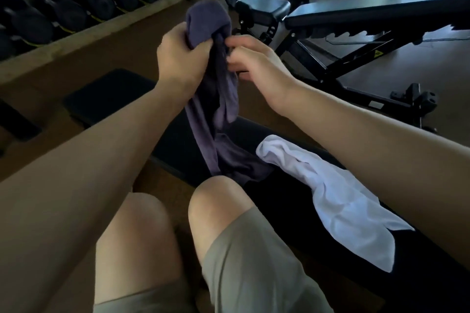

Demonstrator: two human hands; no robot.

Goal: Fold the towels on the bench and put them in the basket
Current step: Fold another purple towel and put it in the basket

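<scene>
A dark purple towel (216, 119) hangs bunched from both my hands above the black bench (178, 150), its lower end resting on the bench pad. My left hand (178, 58) grips the towel's upper part, a fold sticking up above the fist. My right hand (251, 58) pinches the towel's edge just to the right of it. A white towel (338, 201) lies crumpled on the bench under my right forearm. No basket is in view.
A rack of black dumbbells (76, 0) runs along the upper left. An adjustable bench (356, 12) on a black frame stands at the upper right. A dark mat (106, 96) lies on the brown floor to the left. My knees are in the foreground.
</scene>
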